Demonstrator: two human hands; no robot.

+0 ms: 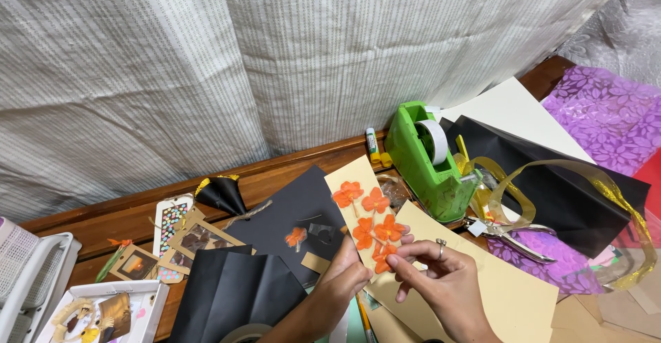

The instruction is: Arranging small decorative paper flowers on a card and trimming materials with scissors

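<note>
Behind everything we see a pale woven curtain (275, 54) hanging down to the wooden table (117, 219), which is strewn with craft supplies. To the right lie a purple flowered sheet (613, 112), a white sheet (513, 109) and a large black sheet (558, 191) with a gold ribbon (544, 171) looping over it. More black paper (234, 291) lies folded at the lower left. A tan card sheet (509, 295) rests under the right hand. A green tape dispenser (427, 161) stands near the table's back edge, just right of the cream card strip (358, 178), which bears orange paper flowers (375, 222). The left hand (341, 281) pinches the strip's lower edge, its grip narrow and closed on the card. The right hand (441, 274), wearing a ring, presses its fingertips (394, 262) on the lowest flower, grip narrow. A small glue stick (372, 140) stands beside the dispenser.
</note>
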